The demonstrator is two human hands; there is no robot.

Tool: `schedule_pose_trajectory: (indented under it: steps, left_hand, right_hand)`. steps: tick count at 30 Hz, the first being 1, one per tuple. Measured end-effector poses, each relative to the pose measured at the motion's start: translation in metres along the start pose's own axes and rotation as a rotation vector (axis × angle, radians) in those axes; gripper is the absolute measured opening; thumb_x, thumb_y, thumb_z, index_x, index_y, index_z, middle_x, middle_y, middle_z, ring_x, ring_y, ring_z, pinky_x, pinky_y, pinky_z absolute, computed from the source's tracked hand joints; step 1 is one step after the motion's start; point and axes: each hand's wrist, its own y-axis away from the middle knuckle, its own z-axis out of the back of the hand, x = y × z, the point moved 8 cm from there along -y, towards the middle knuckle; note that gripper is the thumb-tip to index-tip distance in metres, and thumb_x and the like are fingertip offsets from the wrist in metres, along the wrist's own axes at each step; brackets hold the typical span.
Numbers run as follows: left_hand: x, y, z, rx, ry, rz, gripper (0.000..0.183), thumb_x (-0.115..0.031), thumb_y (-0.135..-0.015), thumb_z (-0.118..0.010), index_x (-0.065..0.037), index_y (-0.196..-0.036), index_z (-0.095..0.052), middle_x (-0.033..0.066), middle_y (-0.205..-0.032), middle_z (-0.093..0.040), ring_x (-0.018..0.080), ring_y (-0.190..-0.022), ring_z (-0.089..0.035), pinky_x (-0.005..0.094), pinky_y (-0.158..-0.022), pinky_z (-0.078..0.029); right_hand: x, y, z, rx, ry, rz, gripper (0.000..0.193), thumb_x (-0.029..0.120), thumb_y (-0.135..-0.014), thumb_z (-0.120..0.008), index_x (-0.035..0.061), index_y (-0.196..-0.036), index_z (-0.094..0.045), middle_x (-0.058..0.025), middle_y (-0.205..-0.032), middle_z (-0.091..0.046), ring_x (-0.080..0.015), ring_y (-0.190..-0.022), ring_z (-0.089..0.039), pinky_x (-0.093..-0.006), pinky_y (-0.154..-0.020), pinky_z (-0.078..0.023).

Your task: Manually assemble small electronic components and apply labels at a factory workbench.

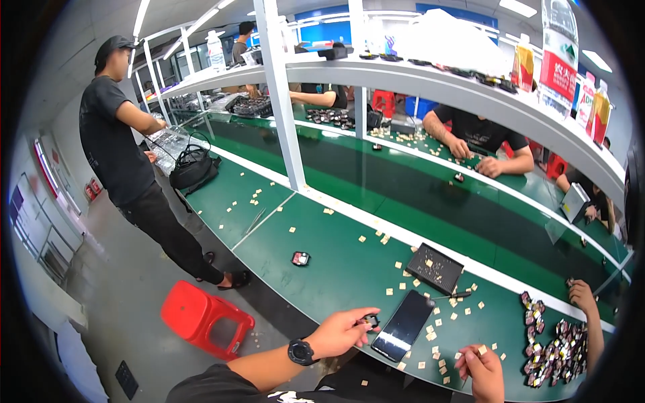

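Landmark: the dark rectangular phone (403,325) lying screen-up on the green worktop (336,262). Left hand (344,331), wrist bearing a black watch, sits just left of the phone, its grip closed on a small black-and-silver component (370,322) pinched at the fingertips, close to the phone's left edge. Right hand (482,369), right of and below the phone, has its grip closed on a small tan square chip (482,350). Many more tan square chips (449,316) lie scattered around the phone. Beyond the phone, a black rectangular tray (435,268) holds a few chips; a thin dark pen-like tool (454,295) lies between tray and phone. Far right of the phone, a heap of small dark-and-pink parts (554,352); another person's hand (582,295) rests near it, arm cut off at the frame edge. Detail of the held component is too small to resolve. A red plastic stool (205,318) stands on the floor, left of the phone.
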Motion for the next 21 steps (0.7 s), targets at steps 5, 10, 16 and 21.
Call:
schedule_pose_trajectory:
  steps: [5, 10, 16, 21]
  left_hand:
    - [-0.002, -0.004, 0.021, -0.032, 0.016, 0.02, 0.041, -0.004, -0.103, -0.051, 0.002, -0.143, -0.048, 0.0141, -0.108, -0.07, 0.009, -0.075, -0.061, 0.0244, -0.07, -0.054]
    - [0.008, -0.013, 0.032, -0.061, 0.176, -0.021, 0.045, -0.004, -0.102, -0.053, 0.004, -0.145, -0.042, 0.0177, -0.118, -0.066, 0.0118, -0.076, -0.061, 0.0256, -0.072, -0.054]
    - [0.013, -0.019, 0.037, -0.12, 0.064, -0.049, 0.041, -0.003, -0.102, -0.054, 0.006, -0.141, -0.047, 0.0154, -0.109, -0.066, 0.0164, -0.087, -0.068, 0.0277, -0.079, -0.057]
    - [0.017, -0.021, 0.033, -0.128, 0.041, -0.032, 0.042, -0.002, -0.101, -0.055, 0.007, -0.141, -0.049, 0.0153, -0.106, -0.066, 0.0188, -0.088, -0.071, 0.0283, -0.08, -0.058]
  right_hand:
    - [-0.01, 0.014, 0.037, -0.084, 0.25, -0.052, 0.027, 0.023, -0.105, -0.055, 0.0024, -0.117, -0.069, 0.0006, -0.077, -0.064, -0.0052, -0.06, -0.05, -0.0207, -0.053, -0.038]
    - [-0.009, 0.024, 0.047, -0.202, 0.227, 0.008, 0.033, 0.029, -0.106, -0.054, 0.0034, -0.098, -0.073, 0.0036, -0.062, -0.055, -0.0049, -0.051, -0.043, -0.0218, -0.049, -0.032]
    - [-0.02, 0.022, 0.044, -0.195, 0.173, -0.014, 0.049, 0.032, -0.106, -0.054, 0.0065, -0.065, -0.061, 0.0049, -0.053, -0.044, -0.0057, -0.051, -0.039, -0.0247, -0.049, -0.027]
    - [-0.025, 0.018, 0.036, -0.169, 0.25, -0.034, 0.042, 0.031, -0.106, -0.054, 0.0048, -0.075, -0.064, 0.0035, -0.06, -0.052, -0.0064, -0.055, -0.044, -0.0247, -0.052, -0.033]
